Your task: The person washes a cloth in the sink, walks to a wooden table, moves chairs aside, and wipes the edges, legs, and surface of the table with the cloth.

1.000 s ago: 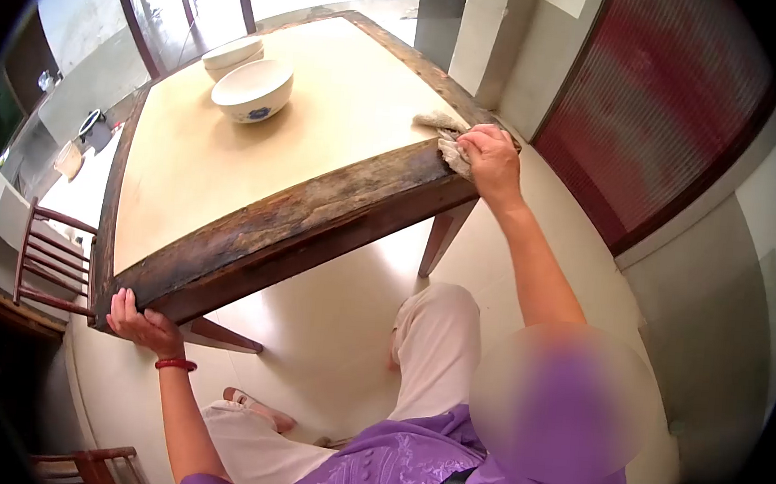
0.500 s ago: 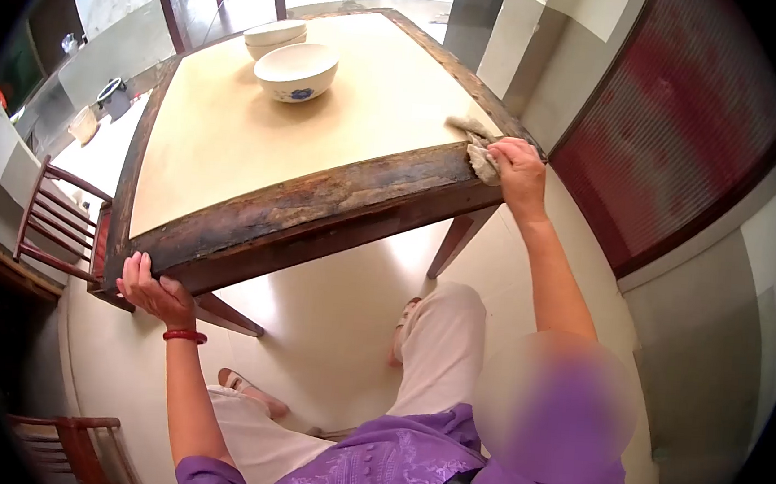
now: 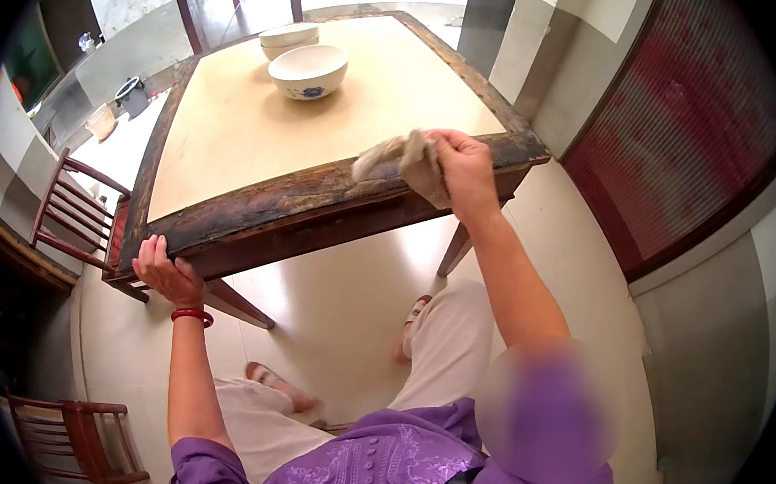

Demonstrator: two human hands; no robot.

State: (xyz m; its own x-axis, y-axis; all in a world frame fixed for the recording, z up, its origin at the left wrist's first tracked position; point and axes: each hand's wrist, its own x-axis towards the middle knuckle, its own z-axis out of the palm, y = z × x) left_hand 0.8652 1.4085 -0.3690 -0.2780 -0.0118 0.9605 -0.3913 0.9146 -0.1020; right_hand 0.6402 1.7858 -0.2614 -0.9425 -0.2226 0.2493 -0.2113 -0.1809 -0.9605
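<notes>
A crumpled beige rag (image 3: 424, 173) is pinched in my right hand (image 3: 467, 171), its loose end trailing left over the front edge of the wooden table (image 3: 296, 201). The table has a pale yellow top and a dark, worn wooden rim. My left hand (image 3: 168, 273) rests at the table's near left corner, fingers laid over the rim and nothing held in them. A white bowl with a blue flower (image 3: 308, 72) stands toward the back left of the tabletop. Behind it is a stack of white bowls (image 3: 289, 37).
A wooden chair (image 3: 75, 211) stands against the table's left side, and another chair (image 3: 86, 441) is at the lower left. A bucket (image 3: 131, 96) and a pale basket (image 3: 101, 121) sit beyond the left edge. To the right is a red ribbed panel door (image 3: 684, 128).
My right hand has moved left from the near right corner along the front edge, bringing the rag with it. My left hand stays at the left corner.
</notes>
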